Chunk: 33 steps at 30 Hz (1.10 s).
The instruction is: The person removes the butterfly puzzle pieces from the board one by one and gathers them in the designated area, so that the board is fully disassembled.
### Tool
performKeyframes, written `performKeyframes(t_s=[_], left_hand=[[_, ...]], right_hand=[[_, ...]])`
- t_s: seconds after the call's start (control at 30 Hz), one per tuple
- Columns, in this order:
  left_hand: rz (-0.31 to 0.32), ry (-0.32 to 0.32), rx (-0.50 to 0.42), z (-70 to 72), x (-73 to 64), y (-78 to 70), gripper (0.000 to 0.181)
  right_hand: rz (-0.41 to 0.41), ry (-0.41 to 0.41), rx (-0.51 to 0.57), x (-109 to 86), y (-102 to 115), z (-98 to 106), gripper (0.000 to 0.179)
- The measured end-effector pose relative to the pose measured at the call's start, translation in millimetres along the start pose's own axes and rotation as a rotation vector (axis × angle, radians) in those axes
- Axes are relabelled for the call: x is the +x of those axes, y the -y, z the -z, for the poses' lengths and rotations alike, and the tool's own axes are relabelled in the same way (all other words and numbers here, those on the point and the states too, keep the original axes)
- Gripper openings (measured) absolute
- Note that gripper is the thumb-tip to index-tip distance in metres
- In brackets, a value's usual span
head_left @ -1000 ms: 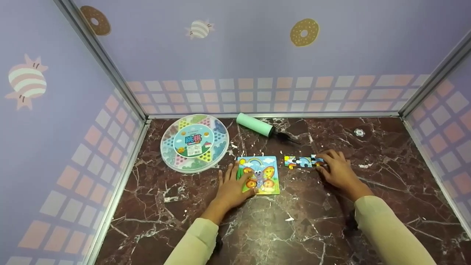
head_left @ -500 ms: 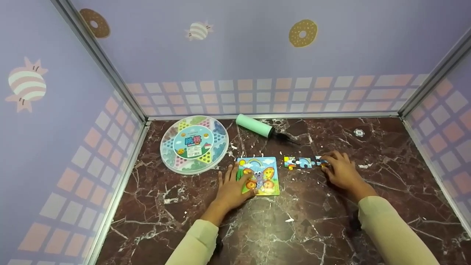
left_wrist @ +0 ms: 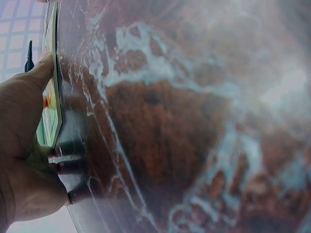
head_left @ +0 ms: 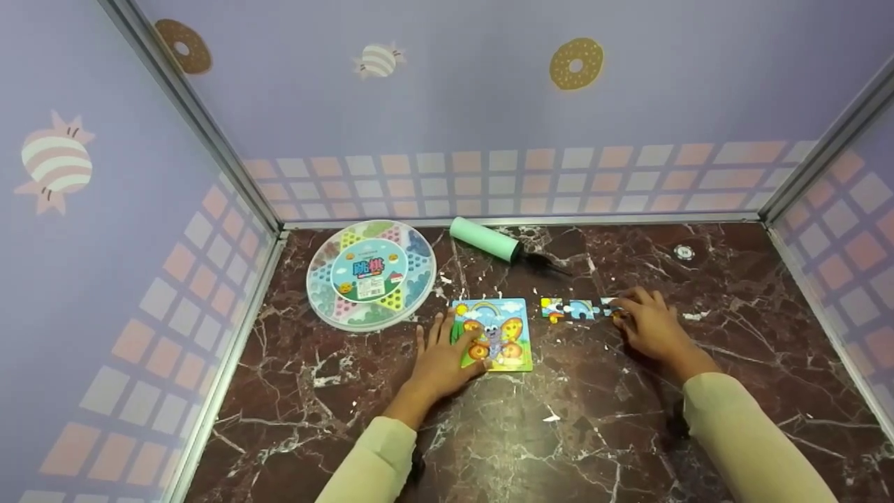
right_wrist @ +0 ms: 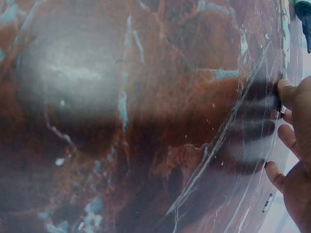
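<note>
In the head view my left hand [head_left: 440,360] rests on the left part of a square butterfly jigsaw puzzle [head_left: 508,334], fingers spread and thumb at its near edge. The left wrist view shows this hand [left_wrist: 22,141] beside the puzzle's edge. To the puzzle's right, a jigsaw piece with a sun [head_left: 551,307] and a rainbow jigsaw piece [head_left: 581,309] lie side by side. My right hand [head_left: 653,328] pinches a third jigsaw piece [head_left: 609,304] at the row's right end, partly hidden by the fingers. In the right wrist view the right hand [right_wrist: 299,141] touches the table.
A round Chinese checkers set [head_left: 370,274] lies left of the puzzle. Behind the puzzle is a mint-green hand pump [head_left: 485,239] with a black nozzle. A small round chip [head_left: 684,252] lies at the back right. Purple walls [head_left: 482,105] enclose the marbled table [head_left: 531,447].
My right hand has slid slightly right with its jigsaw piece, leaving a small gap beside the rainbow piece. The left hand has stayed on the puzzle.
</note>
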<state>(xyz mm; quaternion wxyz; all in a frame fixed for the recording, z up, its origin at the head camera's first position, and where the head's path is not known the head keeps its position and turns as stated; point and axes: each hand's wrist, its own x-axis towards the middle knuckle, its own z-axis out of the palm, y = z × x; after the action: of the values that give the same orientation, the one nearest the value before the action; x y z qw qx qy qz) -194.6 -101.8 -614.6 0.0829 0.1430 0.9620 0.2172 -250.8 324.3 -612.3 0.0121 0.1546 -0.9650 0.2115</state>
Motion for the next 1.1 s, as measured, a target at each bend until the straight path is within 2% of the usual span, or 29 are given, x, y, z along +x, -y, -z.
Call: performKeyframes(t_s=[0.5,0.73,1.1], left_hand=[[0.0,0.0,-0.009,-1.0,0.8,0.4,0.072],[-0.012,-0.023,-0.063,-11.5,5.7,11.0,0.073],[-0.008,-0.008,-0.038,-2.5,2.9,3.2,0.073]], right_hand=[[0.023,-0.009,-0.016,-1.5,-1.3,-0.1,0.031],[-0.008,0.031,-0.007,-1.8,0.0,1.5,0.032],[-0.018,0.032,-0.012,0.3,-0.1,1.6,0.038]])
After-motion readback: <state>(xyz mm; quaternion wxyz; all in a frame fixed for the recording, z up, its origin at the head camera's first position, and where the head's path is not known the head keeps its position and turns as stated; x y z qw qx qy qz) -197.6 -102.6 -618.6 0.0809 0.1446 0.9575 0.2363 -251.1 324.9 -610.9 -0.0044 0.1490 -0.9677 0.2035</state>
